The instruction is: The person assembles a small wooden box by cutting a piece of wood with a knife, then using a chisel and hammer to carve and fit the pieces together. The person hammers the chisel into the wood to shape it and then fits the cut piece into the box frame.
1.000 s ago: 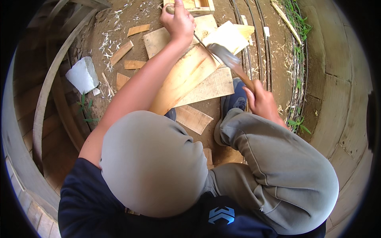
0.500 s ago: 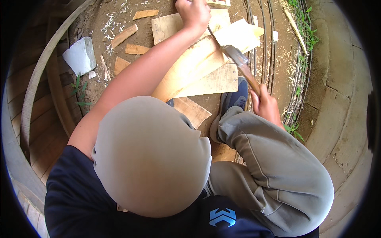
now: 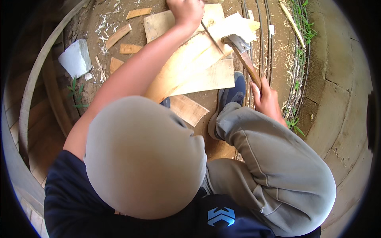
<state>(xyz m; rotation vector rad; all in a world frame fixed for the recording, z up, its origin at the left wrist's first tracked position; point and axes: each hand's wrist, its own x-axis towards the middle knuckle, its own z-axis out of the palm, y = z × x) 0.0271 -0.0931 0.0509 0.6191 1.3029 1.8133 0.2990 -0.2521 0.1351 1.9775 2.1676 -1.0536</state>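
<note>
Bare brown earth [image 3: 137, 32] makes the working surface, strewn with pale shavings [image 3: 102, 29] and small wood offcuts [image 3: 118, 36]; on it a pale board [image 3: 188, 61] lies slantwise, overlapping a lower plank [image 3: 210, 79] toward the person and a back plank [image 3: 158, 25] beyond; the left hand [image 3: 186, 14], at the upper edge, is closed round a thin dark metal tool [image 3: 210, 33], whose lower end reaches the right part of the pale board, though whether it touches the wood I cannot tell; the right hand [image 3: 266, 101] has its fingers wrapped round the wooden handle of a hammer [image 3: 248, 63], its head just beside the tool's lower end and apart from it.

To the left sit a whitish stone block [image 3: 75, 58], a long beam [image 3: 29, 87] bent by the lens and shadowed planking [image 3: 51, 115]; to the right run dark strands [image 3: 260, 39], then green plants [image 3: 307, 29] and a greyish paved strip [image 3: 337, 107]; a blue shoe [image 3: 234, 93] stands near the lower plank.
</note>
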